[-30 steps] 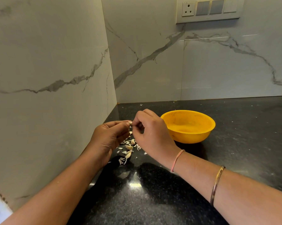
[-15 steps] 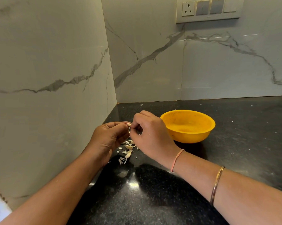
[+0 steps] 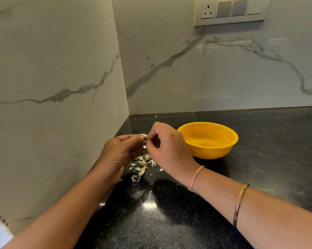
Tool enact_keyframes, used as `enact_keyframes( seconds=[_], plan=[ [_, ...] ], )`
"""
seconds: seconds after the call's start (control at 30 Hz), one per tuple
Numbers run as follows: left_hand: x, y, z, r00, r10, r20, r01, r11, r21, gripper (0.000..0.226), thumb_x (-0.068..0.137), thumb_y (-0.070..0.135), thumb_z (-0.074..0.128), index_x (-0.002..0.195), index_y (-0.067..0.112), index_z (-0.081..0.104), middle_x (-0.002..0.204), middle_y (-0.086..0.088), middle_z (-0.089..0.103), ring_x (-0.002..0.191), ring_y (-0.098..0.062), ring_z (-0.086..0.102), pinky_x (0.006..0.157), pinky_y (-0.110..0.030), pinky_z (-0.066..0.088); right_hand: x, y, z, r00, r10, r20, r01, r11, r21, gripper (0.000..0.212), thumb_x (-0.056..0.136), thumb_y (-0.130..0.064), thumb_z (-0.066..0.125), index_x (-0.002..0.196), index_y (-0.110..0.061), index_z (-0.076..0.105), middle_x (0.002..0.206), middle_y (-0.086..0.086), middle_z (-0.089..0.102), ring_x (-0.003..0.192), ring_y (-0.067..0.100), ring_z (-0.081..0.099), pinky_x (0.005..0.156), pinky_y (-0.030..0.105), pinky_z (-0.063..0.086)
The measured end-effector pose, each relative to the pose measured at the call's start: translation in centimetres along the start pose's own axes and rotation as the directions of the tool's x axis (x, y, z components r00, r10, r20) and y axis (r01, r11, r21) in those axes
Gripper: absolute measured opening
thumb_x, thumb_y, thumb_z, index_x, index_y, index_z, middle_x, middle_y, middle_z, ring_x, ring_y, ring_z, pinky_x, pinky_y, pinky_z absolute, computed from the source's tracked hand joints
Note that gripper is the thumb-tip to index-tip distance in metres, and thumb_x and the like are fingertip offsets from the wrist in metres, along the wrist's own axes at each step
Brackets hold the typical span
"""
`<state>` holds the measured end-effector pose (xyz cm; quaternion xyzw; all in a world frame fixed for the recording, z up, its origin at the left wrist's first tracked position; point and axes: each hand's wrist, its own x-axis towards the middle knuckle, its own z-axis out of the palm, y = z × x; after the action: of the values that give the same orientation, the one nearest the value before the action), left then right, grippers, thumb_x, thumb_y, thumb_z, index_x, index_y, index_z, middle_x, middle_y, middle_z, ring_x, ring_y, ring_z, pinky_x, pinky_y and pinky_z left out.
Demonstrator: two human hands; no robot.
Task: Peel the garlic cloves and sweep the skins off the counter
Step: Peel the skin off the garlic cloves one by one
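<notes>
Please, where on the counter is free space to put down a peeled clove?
The black counter is mostly bare right of the yellow bowl, behind it up to the back wall, and on the near side of the garlic skins. Crowded: those skins, scattered between bowl and left wall.

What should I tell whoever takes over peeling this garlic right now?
Left hand: holds a garlic clove at its fingertips, above the counter.
Right hand: pinches at that clove's skin.
Skins: loose pile on the counter under the hands.
Yellow bowl: right of the hands, nothing visible in it.
Done: some peeling, judging by the skins.
Left: finish this clove, sweep the skins off.
</notes>
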<state>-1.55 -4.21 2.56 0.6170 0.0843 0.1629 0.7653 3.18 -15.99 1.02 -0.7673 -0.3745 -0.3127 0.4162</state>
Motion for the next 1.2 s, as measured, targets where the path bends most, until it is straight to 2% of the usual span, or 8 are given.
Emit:
enact_keyframes(
  seconds=[0.17, 0.3, 0.37, 0.5, 0.63, 0.77, 0.97, 1.2],
  plan=[
    [-0.3, 0.24, 0.19, 1.0, -0.006, 0.025, 0.008, 0.998, -0.07, 0.013, 0.083, 0.0, 0.06, 0.076, 0.003, 0.071, 0.07, -0.007, 0.072, 0.065, -0.012, 0.068, 0.065, -0.02, 0.057, 0.06, -0.19, -0.07, 0.992, -0.127, 0.007, 0.127, 0.978, -0.165, 0.016, 0.076, 0.003, 0.063, 0.072, -0.009, 0.053, 0.069, 0.0, 0.047, 0.061, 0.011, 0.039, 0.056, 0.008, 0.019],
    [-0.37, 0.35, 0.17, 1.0, -0.014, 0.025, 0.015, 0.998, -0.061, 0.026, 0.082, 0.0, 0.061, 0.061, 0.008, 0.074, 0.068, -0.006, 0.072, 0.063, -0.011, 0.068, 0.062, -0.019, 0.057, 0.03, -0.29, -0.13, 0.981, -0.192, -0.004, 0.186, 0.958, -0.218, 0.018, 0.072, 0.006, 0.067, 0.072, -0.007, 0.055, 0.067, 0.005, 0.053, 0.062, 0.01, 0.036, 0.054, 0.011, 0.02],
    [-0.34, 0.3, 0.21, 1.0, -0.018, 0.009, 0.018, 0.998, -0.064, 0.025, 0.082, -0.001, 0.061, 0.062, 0.008, 0.072, 0.066, -0.006, 0.071, 0.061, -0.011, 0.068, 0.061, -0.019, 0.057, 0.01, -0.28, -0.07, 0.973, -0.232, -0.002, 0.224, 0.942, -0.248, 0.019, 0.069, 0.007, 0.069, 0.071, -0.007, 0.056, 0.067, 0.006, 0.054, 0.063, 0.009, 0.034, 0.056, 0.016, 0.024],
    [-0.28, 0.09, 0.19, 1.0, -0.007, -0.01, 0.007, 0.999, -0.044, 0.015, 0.084, -0.002, 0.06, 0.072, 0.003, 0.068, 0.063, -0.006, 0.07, 0.059, -0.01, 0.067, 0.059, -0.018, 0.056, -0.03, -0.37, 0.01, 0.961, -0.276, 0.019, 0.27, 0.918, -0.291, 0.02, 0.066, 0.006, 0.072, 0.07, -0.007, 0.058, 0.066, 0.005, 0.056, 0.063, 0.007, 0.032, 0.065, 0.011, 0.024],
    [-0.37, 0.02, 0.12, 1.0, 0.019, -0.008, -0.018, 1.0, 0.004, 0.009, 0.084, -0.001, 0.061, 0.078, 0.0, 0.067, 0.063, -0.005, 0.07, 0.059, -0.011, 0.067, 0.057, -0.018, 0.055, -0.01, -0.55, -0.2, 0.97, -0.24, 0.044, 0.242, 0.933, -0.267, 0.019, 0.066, 0.004, 0.073, 0.069, -0.008, 0.058, 0.065, 0.004, 0.057, 0.063, 0.006, 0.033, 0.056, 0.009, 0.022],
    [-0.35, -0.09, 0.06, 0.999, 0.043, -0.005, -0.042, 0.997, 0.066, 0.011, 0.083, -0.001, 0.062, 0.075, 0.004, 0.069, 0.065, -0.005, 0.071, 0.06, -0.011, 0.068, 0.059, -0.019, 0.055, -0.08, -0.68, -0.29, 0.985, -0.167, 0.046, 0.173, 0.967, -0.186, 0.018, 0.068, 0.002, 0.07, 0.066, -0.009, 0.056, 0.063, 0.003, 0.055, 0.06, 0.008, 0.036, 0.058, 0.005, 0.014],
    [-0.14, -0.38, -0.01, 0.993, 0.114, -0.031, -0.106, 0.975, 0.195, 0.01, 0.079, 0.001, 0.066, 0.075, 0.007, 0.072, 0.077, -0.01, 0.073, 0.076, -0.021, 0.068, 0.076, -0.031, 0.055, -0.17, -0.68, -0.29, 0.996, -0.066, 0.065, 0.073, 0.991, -0.112, 0.017, 0.072, -0.003, 0.069, 0.064, -0.01, 0.056, 0.063, -0.004, 0.047, 0.056, 0.008, 0.04, 0.052, 0.007, 0.018],
    [-0.07, -0.5, -0.03, 0.984, 0.168, -0.058, -0.149, 0.958, 0.247, 0.01, 0.08, 0.002, 0.066, 0.076, 0.009, 0.072, 0.078, -0.008, 0.073, 0.076, -0.018, 0.068, 0.072, -0.026, 0.056, -0.1, -0.56, -0.15, 0.998, -0.013, 0.053, 0.014, 1.0, -0.021, 0.016, 0.078, -0.006, 0.066, 0.068, -0.011, 0.055, 0.065, -0.003, 0.05, 0.057, 0.006, 0.043, 0.05, 0.01, 0.027]
  ],
)
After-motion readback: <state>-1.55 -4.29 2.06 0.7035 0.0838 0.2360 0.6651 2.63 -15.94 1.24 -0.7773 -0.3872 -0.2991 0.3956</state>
